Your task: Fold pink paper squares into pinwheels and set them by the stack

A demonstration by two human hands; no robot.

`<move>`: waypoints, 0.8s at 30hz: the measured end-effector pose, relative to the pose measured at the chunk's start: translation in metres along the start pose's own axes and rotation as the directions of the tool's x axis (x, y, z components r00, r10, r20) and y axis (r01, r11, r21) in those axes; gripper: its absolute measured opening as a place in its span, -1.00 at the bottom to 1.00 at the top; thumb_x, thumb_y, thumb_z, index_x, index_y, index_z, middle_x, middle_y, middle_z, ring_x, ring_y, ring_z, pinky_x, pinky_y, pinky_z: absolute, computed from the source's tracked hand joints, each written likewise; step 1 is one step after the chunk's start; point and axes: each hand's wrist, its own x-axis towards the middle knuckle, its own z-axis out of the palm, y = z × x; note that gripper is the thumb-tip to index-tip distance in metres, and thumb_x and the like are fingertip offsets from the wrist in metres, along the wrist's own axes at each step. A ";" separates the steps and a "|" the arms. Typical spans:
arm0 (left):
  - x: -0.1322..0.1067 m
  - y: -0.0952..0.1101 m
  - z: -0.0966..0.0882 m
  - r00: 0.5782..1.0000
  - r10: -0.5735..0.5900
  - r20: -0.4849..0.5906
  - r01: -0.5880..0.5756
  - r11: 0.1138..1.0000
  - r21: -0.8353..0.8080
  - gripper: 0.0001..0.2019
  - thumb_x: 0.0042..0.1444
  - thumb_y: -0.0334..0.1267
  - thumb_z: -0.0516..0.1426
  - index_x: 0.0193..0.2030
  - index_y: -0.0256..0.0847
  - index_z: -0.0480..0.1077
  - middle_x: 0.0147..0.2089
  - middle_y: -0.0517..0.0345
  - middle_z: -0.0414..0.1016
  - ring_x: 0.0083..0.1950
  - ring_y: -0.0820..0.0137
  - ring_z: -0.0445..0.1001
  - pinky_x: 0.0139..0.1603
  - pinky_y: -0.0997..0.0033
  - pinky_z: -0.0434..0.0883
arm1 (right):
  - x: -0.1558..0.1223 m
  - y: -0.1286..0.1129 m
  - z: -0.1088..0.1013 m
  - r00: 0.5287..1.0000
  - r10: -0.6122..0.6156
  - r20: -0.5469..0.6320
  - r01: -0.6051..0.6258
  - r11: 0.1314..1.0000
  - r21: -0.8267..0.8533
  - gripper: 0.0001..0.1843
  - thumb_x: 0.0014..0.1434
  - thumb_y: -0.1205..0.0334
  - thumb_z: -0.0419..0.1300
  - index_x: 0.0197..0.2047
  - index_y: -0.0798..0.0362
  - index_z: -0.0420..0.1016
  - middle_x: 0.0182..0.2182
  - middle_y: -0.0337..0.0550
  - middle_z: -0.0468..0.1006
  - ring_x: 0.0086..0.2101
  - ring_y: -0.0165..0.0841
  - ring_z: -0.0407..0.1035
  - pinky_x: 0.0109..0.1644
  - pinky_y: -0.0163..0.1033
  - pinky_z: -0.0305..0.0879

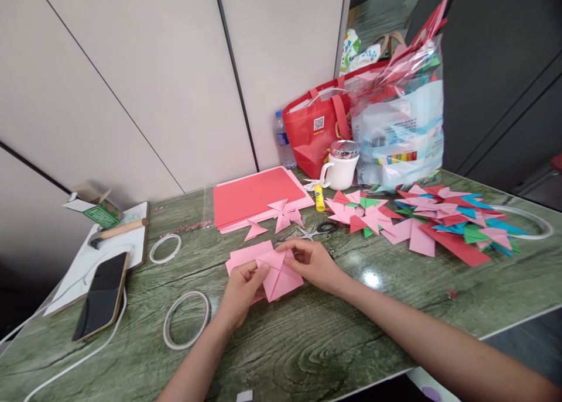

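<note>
The left hand (240,295) and right hand (315,264) worked close together, both pinching one folded pink paper (281,278) between thumb and fingers. This paper was held just over the green table (360,349), in front of and partly covering some pink sheets (251,253).

Just beyond the right hand lay scissors (317,232), the nearest obstacle on that side. Beside the left forearm was a large tape roll (167,327), with a smaller tape roll (153,253) farther back. A phone (100,299) and a hammer (123,230) took up the left end.

Behind the hands, pink cut-outs (281,216) lay against a stack of red and pink paper (252,197). A yellow glue stick (319,199) stood before a lidded white mug (342,172), and a red bag (305,136) and a stuffed plastic bag (406,130) blocked the back. Folded coloured pieces (454,215) crowded the right.
</note>
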 end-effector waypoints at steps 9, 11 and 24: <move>0.000 -0.001 -0.003 0.995 -0.042 -0.095 0.039 0.999 -0.033 -0.71 -0.18 -0.12 0.28 -0.58 -0.33 0.40 -0.63 0.20 0.43 -0.58 0.45 0.41 -0.52 0.45 0.39 | 0.002 0.000 0.000 1.000 -0.016 -0.025 0.018 0.996 0.088 -0.83 0.04 0.26 0.16 -0.26 0.06 0.48 -0.36 -0.16 0.50 -0.34 -0.38 0.38 -0.25 -0.26 0.33; 0.000 -0.001 -0.002 0.994 -0.048 -0.096 0.045 0.999 -0.031 -0.72 -0.19 -0.12 0.28 -0.56 -0.34 0.41 -0.61 0.17 0.46 -0.58 0.43 0.42 -0.51 0.43 0.40 | 0.002 -0.001 -0.001 0.999 -0.027 -0.027 0.029 0.997 0.078 -0.85 0.05 0.24 0.17 -0.28 0.05 0.49 -0.36 -0.16 0.50 -0.33 -0.37 0.38 -0.23 -0.24 0.33; 0.002 0.003 -0.003 0.993 0.045 -0.107 -0.053 0.996 -0.073 -0.78 -0.13 -0.18 0.27 -0.43 -0.33 0.46 -0.50 0.09 0.54 -0.45 0.34 0.52 -0.35 0.33 0.48 | 0.003 -0.003 -0.001 0.995 0.086 -0.049 -0.071 0.965 0.251 -0.51 -0.07 0.27 0.26 -0.03 0.06 0.29 -0.42 -0.24 0.48 -0.42 -0.42 0.39 -0.32 -0.29 0.33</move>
